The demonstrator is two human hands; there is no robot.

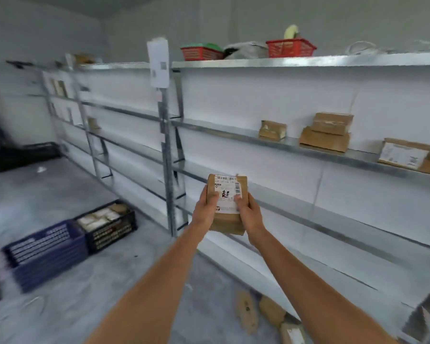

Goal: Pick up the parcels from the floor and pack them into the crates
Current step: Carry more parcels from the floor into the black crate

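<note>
Both arms were out front, and between the two hands sat a brown parcel (227, 203), held up in the air in front of the shelving (308, 145). The left hand (205, 209) gripped the parcel's left edge, thumb laid across the white label (227, 194). The right hand (250, 214) gripped the right edge, thumb also pressing on the label, fingers curled round behind. The label faced the camera, barcode at the top, a bold black character in the middle.

Down to the left, on the floor, stood two crates touching side by side: a blue crate (47, 249) nearer, its inside not visible, and a black crate (112, 229) beyond it, with pale parcels lying in it. Both were well apart from the held parcel.

At the bottom right, more brown parcels (258, 314) lay on the floor by the foot of the shelving, blurred.

On the middle shelf to the right sat several cardboard boxes (325, 135), two of them stacked, another with a white label further right. Up on the top shelf were two red baskets (291, 48), with a crumpled pale bag between them. A white sheet (159, 63) hung on the upright post.
</note>
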